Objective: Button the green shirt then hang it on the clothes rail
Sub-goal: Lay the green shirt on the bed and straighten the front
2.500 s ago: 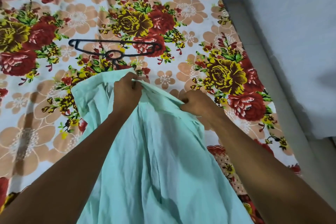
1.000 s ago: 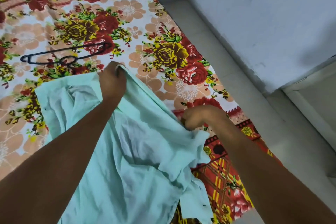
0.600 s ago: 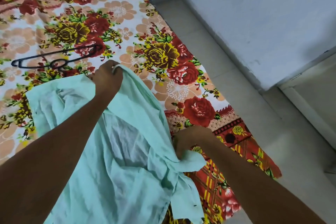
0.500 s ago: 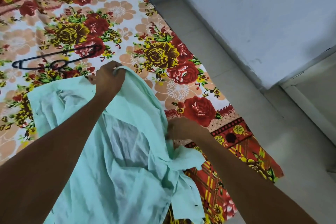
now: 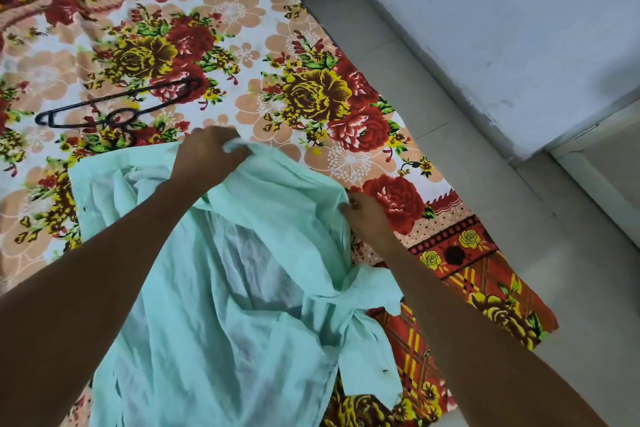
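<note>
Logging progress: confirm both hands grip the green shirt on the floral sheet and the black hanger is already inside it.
Wrong on the hanger: the head view shows it lying on the sheet, beyond the shirt. Both the left hand and right hand do grip it.

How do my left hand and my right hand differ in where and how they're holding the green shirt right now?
The left hand grips the green shirt at its far top edge, near the black hanger; the right hand pinches the shirt's right edge, nearer the bedsheet's border. The left hand bunches the cloth in curled fingers; the right holds only a thin edge. Both hold the same shirt, lying on the bedsheet.
</note>
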